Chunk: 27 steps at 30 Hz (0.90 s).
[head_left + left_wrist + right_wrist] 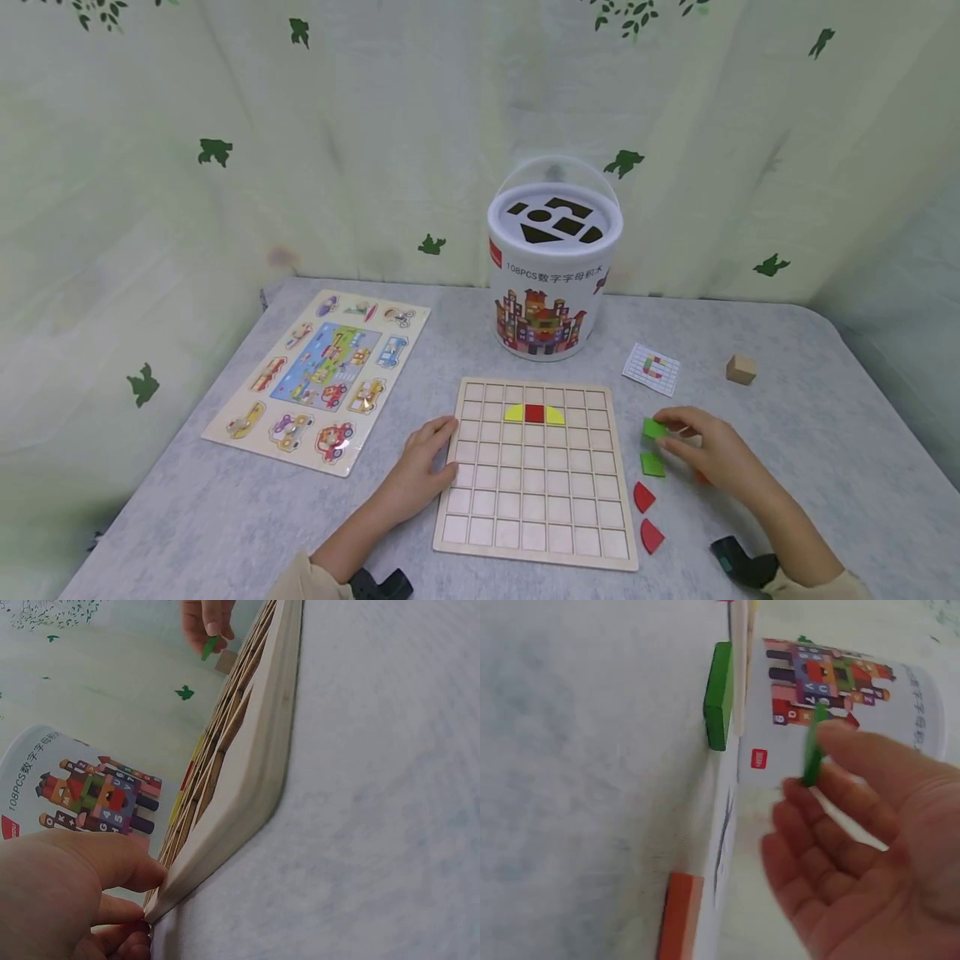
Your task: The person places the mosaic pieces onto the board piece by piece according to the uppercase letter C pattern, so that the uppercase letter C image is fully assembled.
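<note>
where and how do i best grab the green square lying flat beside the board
Probably pinch the green square by its near and far edges, coming down from above on the right: it is thin and lies flat, and the board sits close along its left side.

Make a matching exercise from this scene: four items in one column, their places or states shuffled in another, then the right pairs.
Column one
1. Left hand
2. Right hand
3. Red square
4. Wooden cube

Column two
A. On the board, between two yellow pieces
B. Touching the board's edge
C. On the table, to the right of the card in the head view
D. Pinching a green square

Right pairs: 1-B, 2-D, 3-A, 4-C
</note>
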### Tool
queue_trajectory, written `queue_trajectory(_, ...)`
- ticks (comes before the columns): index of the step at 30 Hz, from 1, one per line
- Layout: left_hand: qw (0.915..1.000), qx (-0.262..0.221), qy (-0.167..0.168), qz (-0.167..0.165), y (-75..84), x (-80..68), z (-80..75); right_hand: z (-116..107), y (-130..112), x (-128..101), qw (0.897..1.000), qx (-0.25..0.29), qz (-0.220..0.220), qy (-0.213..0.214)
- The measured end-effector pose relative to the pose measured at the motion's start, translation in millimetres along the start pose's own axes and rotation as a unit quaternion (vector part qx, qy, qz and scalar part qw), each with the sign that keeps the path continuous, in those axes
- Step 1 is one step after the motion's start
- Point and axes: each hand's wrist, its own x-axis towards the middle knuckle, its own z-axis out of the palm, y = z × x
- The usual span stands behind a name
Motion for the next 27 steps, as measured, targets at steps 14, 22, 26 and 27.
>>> queue_trajectory(14, 1.0, -0.002, 0.001, 0.006, -0.2, -0.8, -0.4, 13, -59, 28, 0.991, 0.062, -0.115, 0.039)
queue_trajectory(22, 0.9999, 0.001, 0.006, 0.009, -0.5, -0.6, -0.7, 38, -93, 44, 0.984, 0.103, -0.144, 0.017)
queue_trajectory(26, 0.9999, 0.0, 0.005, 0.01, -0.4, -0.6, -0.6, 53, -97, 49, 0.979, 0.115, -0.168, -0.005)
queue_trajectory(27, 0.9999, 0.001, 0.005, 0.01, -0.5, -0.4, -0.4, 56, -97, 50, 0.978, 0.115, -0.174, -0.013)
